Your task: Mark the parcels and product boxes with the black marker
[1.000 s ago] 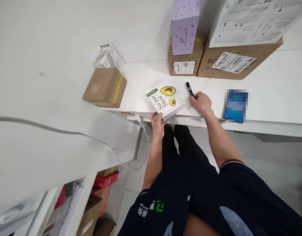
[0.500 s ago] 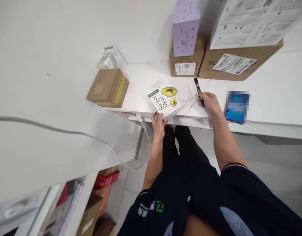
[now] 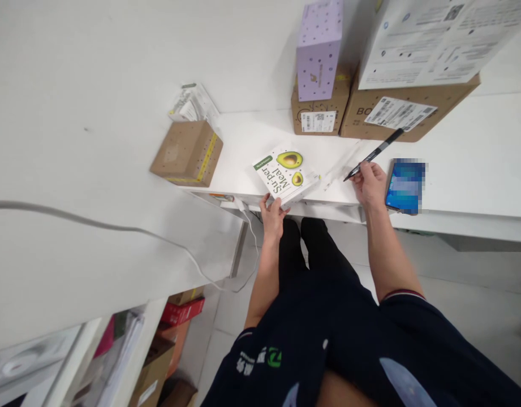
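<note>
A white box (image 3: 278, 176) printed "Su-per Meal" with two avocado halves lies at an angle near the front edge of the white desk. My left hand (image 3: 272, 216) grips its near corner, thumb on top and fingers along the side. Between the fingertips of my right hand (image 3: 371, 183) is a black marker (image 3: 374, 152). Its narrow end points down-left toward the desk, and its thick end rises toward the upper right. Close to the right of that hand rests a phone (image 3: 404, 186) with a lit blue screen, partly blurred out.
A brown taped carton (image 3: 186, 152) sits at the desk's left end, before a crumpled plastic packet (image 3: 194, 103). At the back, a purple box (image 3: 319, 51) and a white printed box (image 3: 430, 45) top labelled cartons (image 3: 413, 116). A grey cable (image 3: 116, 226) hangs at left.
The marker has swung round in my right hand, from leaning up-left to lying diagonally with its narrow end down-left. My left hand and the white box stay put.
</note>
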A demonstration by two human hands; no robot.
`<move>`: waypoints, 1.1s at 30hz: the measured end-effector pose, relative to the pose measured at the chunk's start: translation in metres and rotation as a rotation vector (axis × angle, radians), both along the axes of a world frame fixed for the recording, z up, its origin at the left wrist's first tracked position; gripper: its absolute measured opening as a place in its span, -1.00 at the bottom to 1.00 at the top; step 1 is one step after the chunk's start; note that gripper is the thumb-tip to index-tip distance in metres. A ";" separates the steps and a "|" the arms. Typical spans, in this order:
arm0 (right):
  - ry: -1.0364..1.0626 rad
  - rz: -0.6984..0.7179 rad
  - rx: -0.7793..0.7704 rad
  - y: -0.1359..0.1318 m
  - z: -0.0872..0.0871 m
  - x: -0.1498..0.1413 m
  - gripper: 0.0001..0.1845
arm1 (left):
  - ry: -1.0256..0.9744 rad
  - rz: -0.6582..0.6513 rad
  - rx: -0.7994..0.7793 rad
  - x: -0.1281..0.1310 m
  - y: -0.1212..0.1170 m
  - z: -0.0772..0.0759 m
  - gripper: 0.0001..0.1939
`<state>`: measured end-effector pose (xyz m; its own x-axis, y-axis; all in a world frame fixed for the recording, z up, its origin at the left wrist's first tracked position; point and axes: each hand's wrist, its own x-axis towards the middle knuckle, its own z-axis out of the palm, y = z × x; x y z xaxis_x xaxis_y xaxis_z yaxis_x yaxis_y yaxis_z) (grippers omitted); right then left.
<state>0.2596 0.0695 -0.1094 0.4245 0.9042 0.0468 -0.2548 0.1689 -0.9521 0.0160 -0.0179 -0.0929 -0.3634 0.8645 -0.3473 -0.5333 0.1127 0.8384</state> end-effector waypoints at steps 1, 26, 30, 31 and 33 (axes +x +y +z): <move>-0.012 -0.002 0.028 0.001 -0.003 0.000 -0.54 | -0.003 0.005 0.003 0.000 -0.001 0.000 -0.37; -1.316 0.314 -0.541 0.027 0.032 -0.032 -0.55 | 1.381 0.097 0.439 -0.047 0.010 0.042 -0.26; -1.052 0.167 -0.472 0.027 0.022 -0.020 -0.54 | 1.250 0.074 0.351 -0.047 0.001 0.029 0.00; -0.987 0.135 -0.453 0.026 0.020 -0.018 -0.55 | 1.220 0.080 0.297 -0.045 -0.002 0.024 0.05; -0.878 0.092 -0.417 0.025 0.017 -0.016 -0.56 | 1.165 0.083 0.173 -0.042 -0.010 0.016 0.08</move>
<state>0.2441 0.0947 -0.0922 0.3178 0.9480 -0.0183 0.5785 -0.2091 -0.7884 -0.0261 -0.0274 -0.0773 -0.4405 0.8264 0.3507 0.5635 -0.0496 0.8246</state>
